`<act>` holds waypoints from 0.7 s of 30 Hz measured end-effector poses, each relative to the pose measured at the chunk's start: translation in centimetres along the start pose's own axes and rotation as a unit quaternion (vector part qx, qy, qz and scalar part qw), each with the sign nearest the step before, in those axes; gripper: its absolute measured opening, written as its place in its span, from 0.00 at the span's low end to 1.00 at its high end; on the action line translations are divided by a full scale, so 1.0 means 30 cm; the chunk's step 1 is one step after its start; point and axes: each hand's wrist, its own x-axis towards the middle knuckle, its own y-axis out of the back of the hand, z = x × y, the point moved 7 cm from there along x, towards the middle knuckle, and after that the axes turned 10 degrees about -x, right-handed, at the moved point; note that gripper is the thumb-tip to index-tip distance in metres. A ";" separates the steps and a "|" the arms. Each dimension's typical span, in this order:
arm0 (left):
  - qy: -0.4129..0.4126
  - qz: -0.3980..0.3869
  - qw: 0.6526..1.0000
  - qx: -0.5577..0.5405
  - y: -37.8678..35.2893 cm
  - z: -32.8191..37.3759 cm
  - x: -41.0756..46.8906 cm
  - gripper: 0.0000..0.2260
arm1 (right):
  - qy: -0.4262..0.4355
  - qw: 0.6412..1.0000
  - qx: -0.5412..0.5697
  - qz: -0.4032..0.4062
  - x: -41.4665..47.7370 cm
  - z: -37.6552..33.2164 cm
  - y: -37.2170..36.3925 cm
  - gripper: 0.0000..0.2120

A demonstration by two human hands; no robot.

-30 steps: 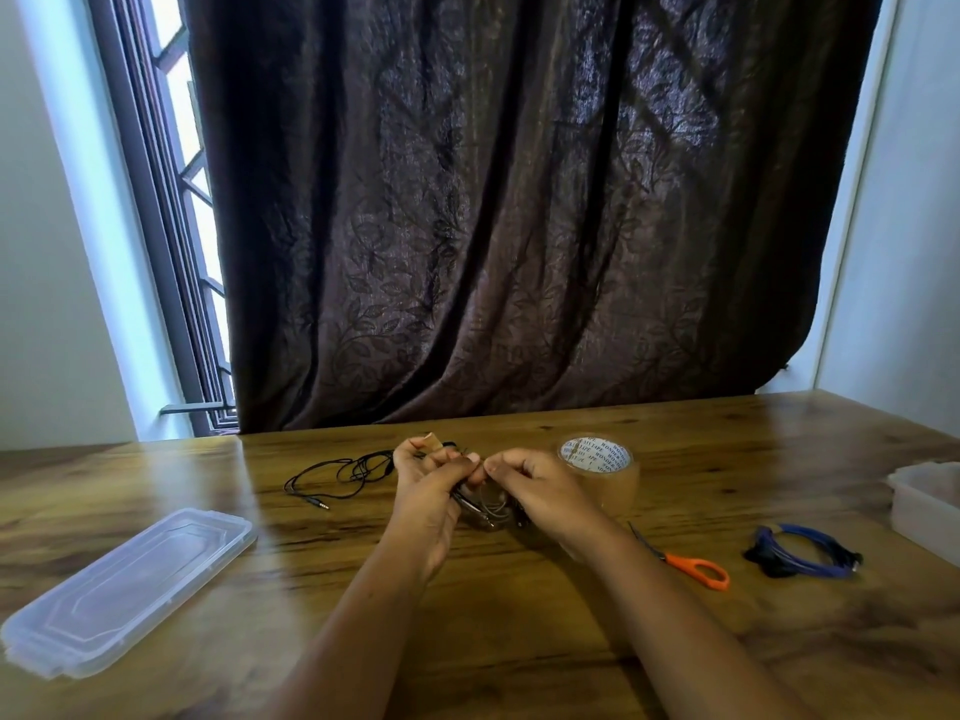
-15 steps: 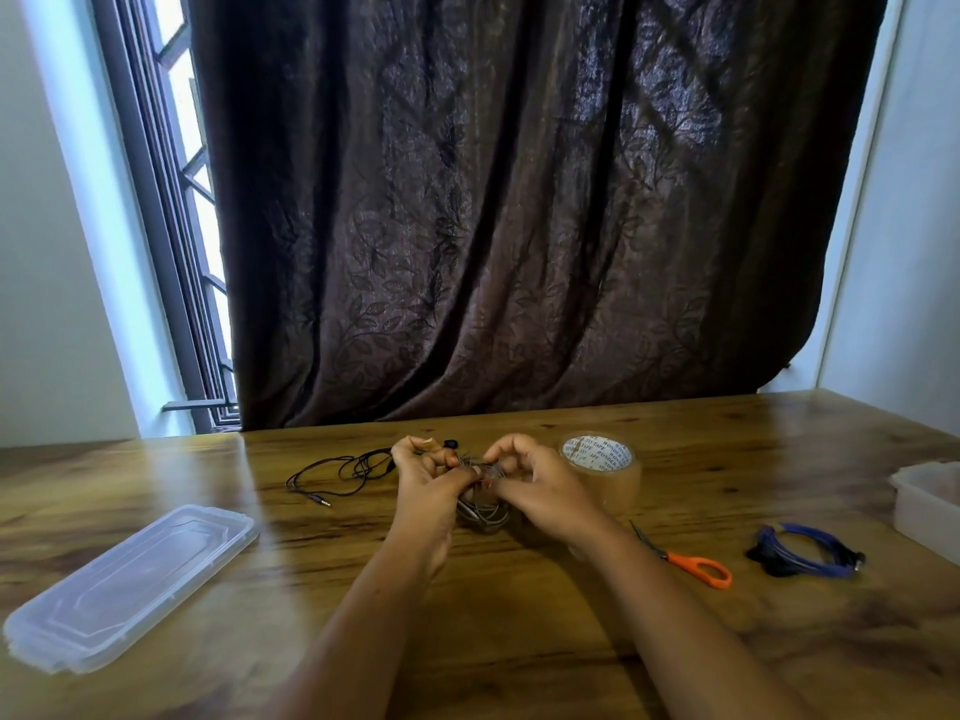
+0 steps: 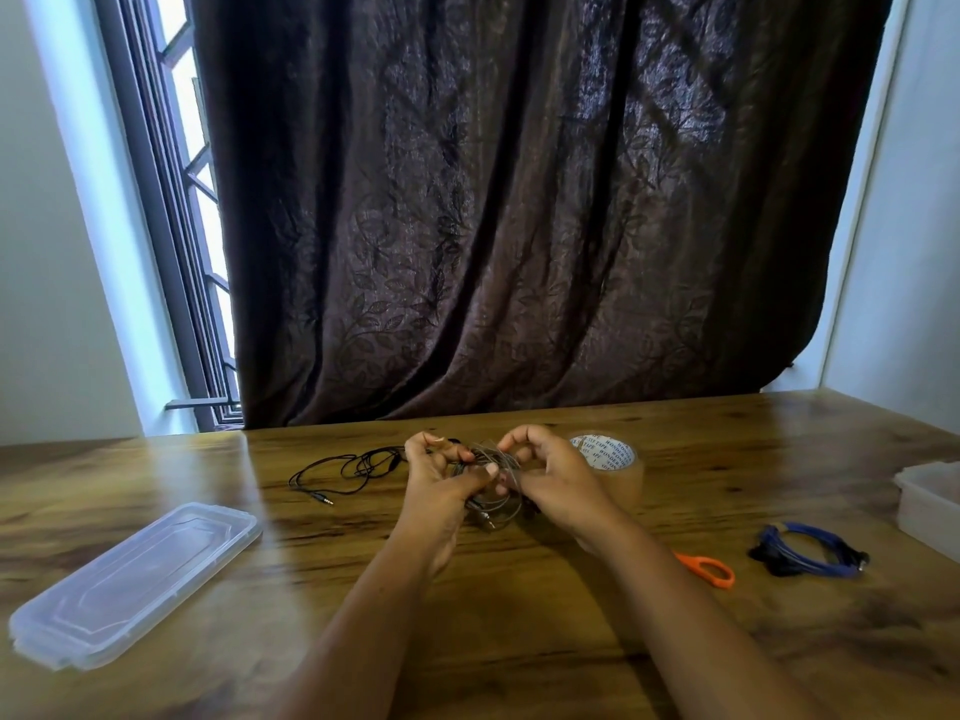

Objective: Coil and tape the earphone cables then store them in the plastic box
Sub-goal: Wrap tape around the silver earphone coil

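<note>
A coiled grey earphone cable [image 3: 496, 504] hangs between both hands above the middle of the wooden table [image 3: 519, 615]. My left hand [image 3: 441, 480] pinches the coil's left side with thumb and fingers. My right hand [image 3: 550, 475] grips its right side, fingers curled over the loops. A loose black earphone cable [image 3: 353, 467] with its jack lies left of the hands. A coiled blue cable [image 3: 805, 550] lies at the right. The clear tape roll [image 3: 610, 459] stands just behind my right hand. The plastic box [image 3: 930, 498] is cut off at the right edge.
The clear box lid [image 3: 135, 579] lies flat at the near left. Orange-handled scissors [image 3: 706, 569] lie beside my right forearm, blades hidden under it. A dark curtain [image 3: 519, 200] hangs behind the table, with a window [image 3: 187, 200] to its left.
Both hands have lifted slightly and turned the grey coil between them; the fingers have shifted around its loops. Everything on the table stays where it was.
</note>
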 end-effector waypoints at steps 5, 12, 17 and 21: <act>-0.001 0.002 1.000 -0.030 -0.006 0.009 -0.001 0.21 | 0.015 0.999 -0.026 0.012 -0.002 0.004 0.003 0.09; -0.004 0.001 0.998 -0.068 -0.006 0.015 -0.007 0.19 | -0.009 1.000 0.016 -0.009 -0.003 0.006 -0.011 0.06; -0.003 0.003 1.000 -0.009 -0.002 0.010 -0.005 0.22 | 0.012 0.999 -0.045 0.000 -0.002 0.006 -0.013 0.08; 0.000 0.005 1.000 -0.012 -0.005 0.005 -0.004 0.22 | 0.012 0.999 -0.041 0.022 0.000 0.006 -0.002 0.08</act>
